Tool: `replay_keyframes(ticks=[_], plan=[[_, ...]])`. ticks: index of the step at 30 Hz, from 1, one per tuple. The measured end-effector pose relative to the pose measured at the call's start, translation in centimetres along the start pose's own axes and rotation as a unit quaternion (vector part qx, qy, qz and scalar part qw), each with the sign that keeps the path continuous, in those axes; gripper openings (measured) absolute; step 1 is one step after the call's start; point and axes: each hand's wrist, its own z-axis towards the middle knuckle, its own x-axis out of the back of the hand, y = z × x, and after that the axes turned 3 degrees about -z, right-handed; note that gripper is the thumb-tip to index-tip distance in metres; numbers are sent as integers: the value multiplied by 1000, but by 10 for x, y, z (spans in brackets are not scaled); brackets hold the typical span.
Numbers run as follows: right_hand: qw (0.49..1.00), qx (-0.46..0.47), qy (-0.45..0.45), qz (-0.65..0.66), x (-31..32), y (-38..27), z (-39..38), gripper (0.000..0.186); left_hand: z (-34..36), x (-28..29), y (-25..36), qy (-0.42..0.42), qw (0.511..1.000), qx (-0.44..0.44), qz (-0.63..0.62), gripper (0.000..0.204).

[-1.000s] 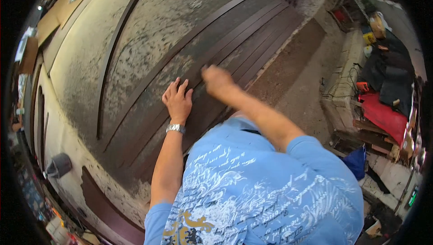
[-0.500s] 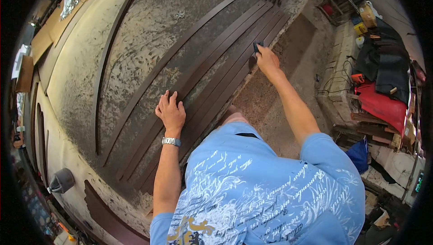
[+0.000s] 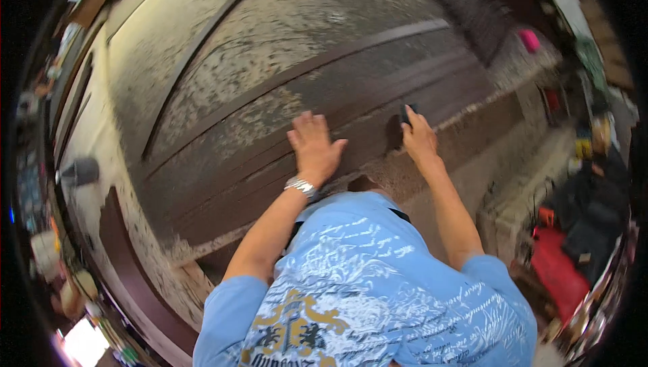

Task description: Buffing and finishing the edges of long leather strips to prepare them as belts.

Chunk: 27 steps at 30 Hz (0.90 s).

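Observation:
Long dark brown leather-like strips (image 3: 270, 172) lie side by side across a stained worktable (image 3: 162, 228). On these strips rests my left hand (image 3: 315, 153), flat with its fingers spread and thumb out; nothing is in it. My right hand (image 3: 421, 141) pinches a small dark block (image 3: 406, 113) over the strips near the table's front edge. Motion blur hides whether the block touches them. Farther back, a separate curved strip (image 3: 304, 75) and another long strip (image 3: 202, 41) lie apart from the group.
A bundle of dark strips (image 3: 472, 12) lies at the far right of the table, beside a bright pink object (image 3: 529, 41). Left stands a grey cup-like object (image 3: 82, 172). Red material (image 3: 557, 269) and black material (image 3: 594, 232) are piled to the right.
The whole view has turned, so the table and strips lie more crosswise. My right hand has come nearer with the block. My left hand's fingers and thumb are spread wider on the strips.

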Motion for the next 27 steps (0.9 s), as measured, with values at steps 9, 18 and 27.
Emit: replay_keyframes(ticks=[9, 18, 27], plan=[[988, 121, -58, -73, -7, 39, 28, 55, 2, 20, 24, -53, 994, -98, 0, 59], [979, 171, -103, -43, 0, 49, 48, 49, -144, 69, -92, 33, 963, 252, 95, 87], [987, 141, -42, -66, 42, 53, 128, 45, -84, 68, -115, 42, 963, 241, 115, 84]])
